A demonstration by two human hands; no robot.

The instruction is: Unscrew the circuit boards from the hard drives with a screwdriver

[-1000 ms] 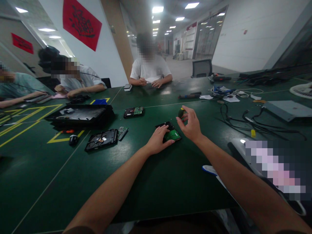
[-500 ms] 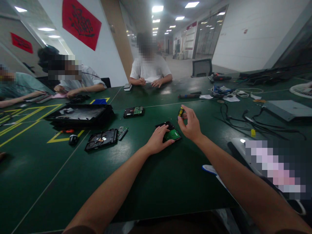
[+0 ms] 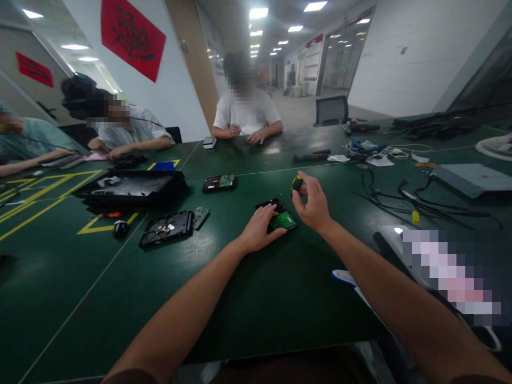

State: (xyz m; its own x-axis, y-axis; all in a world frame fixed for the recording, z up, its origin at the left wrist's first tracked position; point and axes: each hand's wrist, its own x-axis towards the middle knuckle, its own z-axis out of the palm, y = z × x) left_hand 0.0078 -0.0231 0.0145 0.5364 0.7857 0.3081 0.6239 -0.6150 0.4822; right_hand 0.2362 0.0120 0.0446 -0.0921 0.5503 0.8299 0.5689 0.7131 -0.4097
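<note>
A hard drive [image 3: 285, 219] with a green circuit board lies on the green table in front of me. My left hand [image 3: 262, 228] holds it down, the fingers across its top and the thumb along its near edge, hiding its left part. My right hand [image 3: 311, 200] pinches the black and yellow handle of a screwdriver [image 3: 296, 183], upright beside the drive's right end. The screwdriver's shaft and tip cannot be made out. Left of my hands lie another hard drive [image 3: 168, 228], a loose circuit board [image 3: 201, 216] and, farther back, a third drive [image 3: 220, 182].
A black tray [image 3: 130, 186] and a computer mouse [image 3: 120, 229] are on the left. Black cables [image 3: 394, 200], a grey metal box [image 3: 476, 178] and a laptop-like device [image 3: 392, 250] occupy the right. One person [image 3: 247, 114] sits opposite; others sit at the left.
The screwdriver handle has turned a little between my right fingers, showing more black now. My left hand and the hard drive stay where they were.
</note>
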